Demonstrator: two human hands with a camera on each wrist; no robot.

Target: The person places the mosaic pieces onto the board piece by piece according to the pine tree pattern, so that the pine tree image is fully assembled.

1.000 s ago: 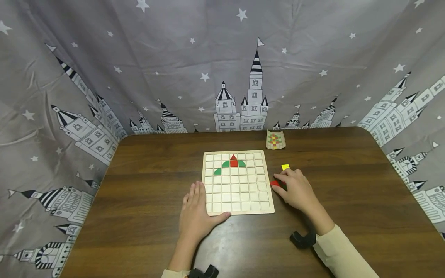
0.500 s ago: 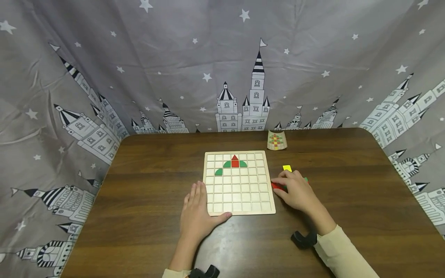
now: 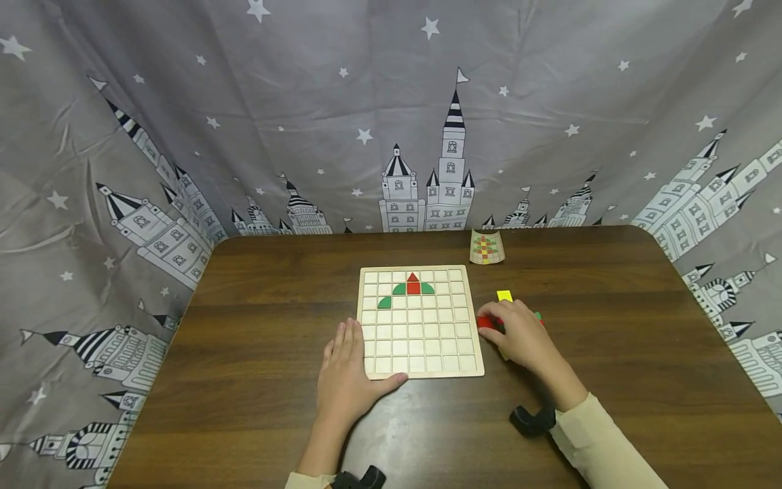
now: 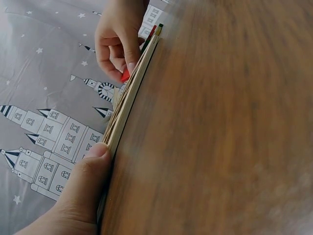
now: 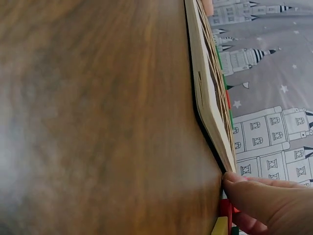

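My left hand (image 3: 349,387) rests at the lower left corner of a wooden grid board (image 3: 421,374), fingers straight along its left side and thumb on the near edge. In a few cells of the board sit a red triangle tile (image 3: 413,277), a red square tile (image 3: 413,288) and several green quarter-round tiles (image 3: 384,303). Just off the board's right edge, my right hand (image 3: 520,334) pinches a red tile (image 4: 125,75) between thumb and fingers. Loose tiles lie under and around that hand, partly hidden by it, among them a yellow tile (image 3: 504,295).
A small curled pattern card (image 3: 487,247) stands behind the board near the back edge of the wooden table (image 3: 275,285). Past the table hangs a grey curtain (image 3: 305,102) with castles and stars. A black wrist mount (image 3: 533,421) is on the right arm.
My right fingers have drawn together on the red tile and shifted it slightly; more yellow now shows below the hand. The left hand and the tiles on the board stay as they were.
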